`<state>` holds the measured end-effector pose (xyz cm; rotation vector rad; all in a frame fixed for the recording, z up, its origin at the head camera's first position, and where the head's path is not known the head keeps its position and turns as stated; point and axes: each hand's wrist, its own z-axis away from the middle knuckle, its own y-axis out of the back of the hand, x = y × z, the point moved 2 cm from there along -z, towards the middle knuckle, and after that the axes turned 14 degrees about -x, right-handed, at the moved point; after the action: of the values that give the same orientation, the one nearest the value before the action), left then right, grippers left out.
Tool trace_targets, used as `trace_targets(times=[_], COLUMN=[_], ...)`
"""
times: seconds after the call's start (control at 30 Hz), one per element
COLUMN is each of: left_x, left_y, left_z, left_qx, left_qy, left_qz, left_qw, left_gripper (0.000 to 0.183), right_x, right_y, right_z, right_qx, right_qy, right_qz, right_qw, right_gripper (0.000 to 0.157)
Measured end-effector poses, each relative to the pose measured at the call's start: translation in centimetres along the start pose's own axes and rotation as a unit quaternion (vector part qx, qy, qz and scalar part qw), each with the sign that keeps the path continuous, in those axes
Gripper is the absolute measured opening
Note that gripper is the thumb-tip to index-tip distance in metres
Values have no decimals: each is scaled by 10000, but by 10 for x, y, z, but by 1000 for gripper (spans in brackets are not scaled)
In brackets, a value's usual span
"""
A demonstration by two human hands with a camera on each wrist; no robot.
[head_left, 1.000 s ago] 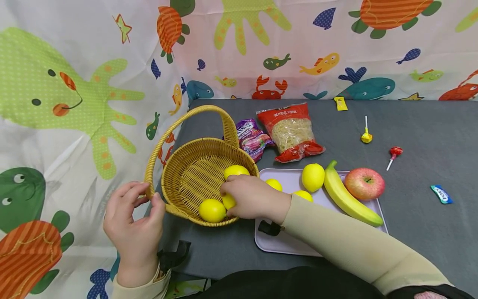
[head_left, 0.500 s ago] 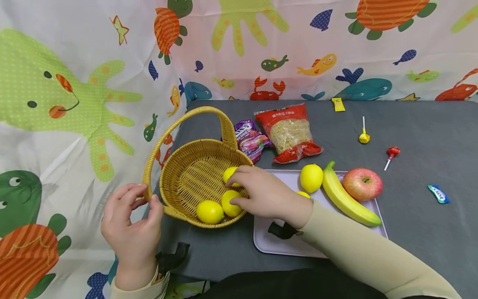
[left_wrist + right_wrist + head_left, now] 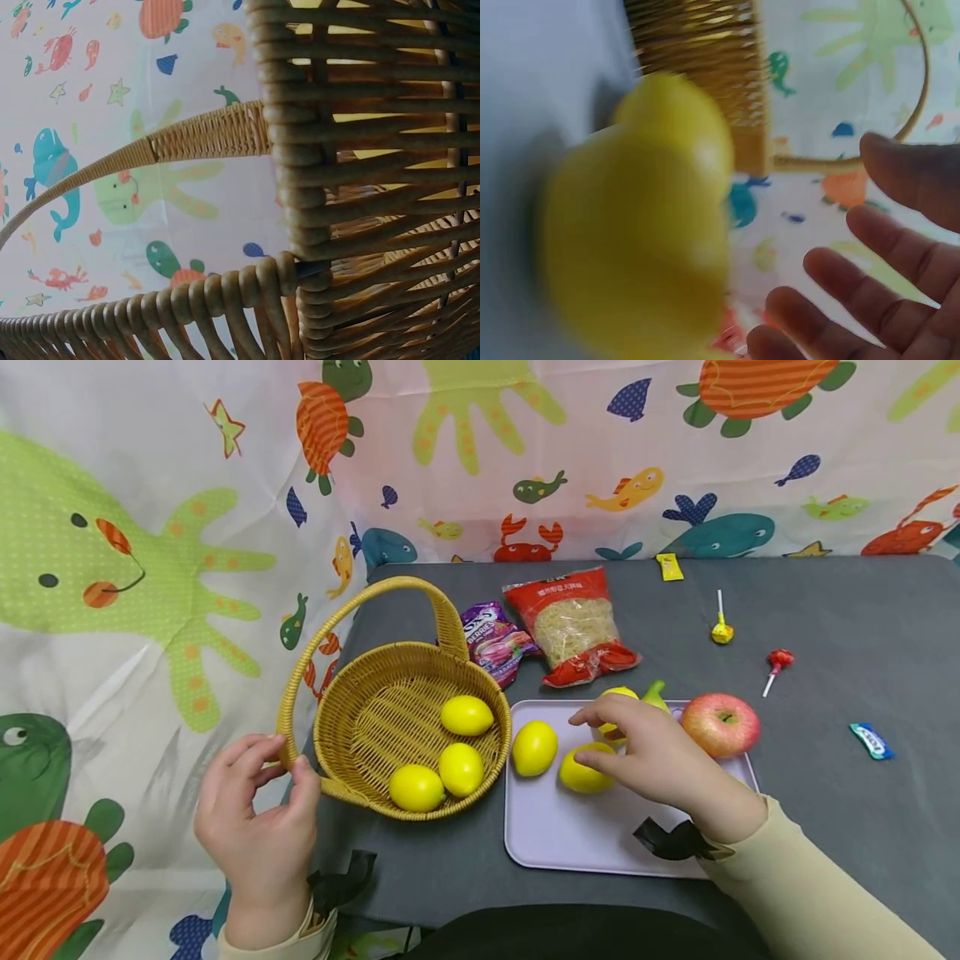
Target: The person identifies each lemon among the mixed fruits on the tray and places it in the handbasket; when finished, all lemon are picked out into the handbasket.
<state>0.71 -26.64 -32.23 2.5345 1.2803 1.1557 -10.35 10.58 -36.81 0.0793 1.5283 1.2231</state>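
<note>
Right of the basket [image 3: 382, 672], the right hand [image 3: 667, 760] hides most of the banana [image 3: 655, 691]. Purple bag [image 3: 497, 643] behind the basket's partly covered, and the right-wrist cam's lemons [image 3: 637, 240] are pure blur.

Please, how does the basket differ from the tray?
The basket is round, woven and golden-brown; the tray is rectangular and pale lilac. The basket has a tall arched handle; the tray shows none. Visible in the basket are only lemons; the tray also bears an apple and a banana. Both hold lemons.
</note>
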Motion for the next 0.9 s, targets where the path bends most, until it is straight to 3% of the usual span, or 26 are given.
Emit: trace_targets(times=[0.17, 0.37, 0.9], left_x=[-1, 0, 3], left_y=[0, 0, -2], left_z=[1, 2, -1], left_qx=[34, 24, 32], left_qy=[24, 49, 41], left_qz=[69, 35, -18], left_qw=[10000, 10000, 10000], left_gripper=[24, 24, 23], right_x=[20, 27, 36], right_y=[-14, -28, -36], right_z=[8, 10, 4], right_qx=[6, -130, 46], right_qy=[211, 396, 365], right_qz=[55, 223, 402], right_qw=[9998, 9989, 9985], right_gripper=[45, 51, 46])
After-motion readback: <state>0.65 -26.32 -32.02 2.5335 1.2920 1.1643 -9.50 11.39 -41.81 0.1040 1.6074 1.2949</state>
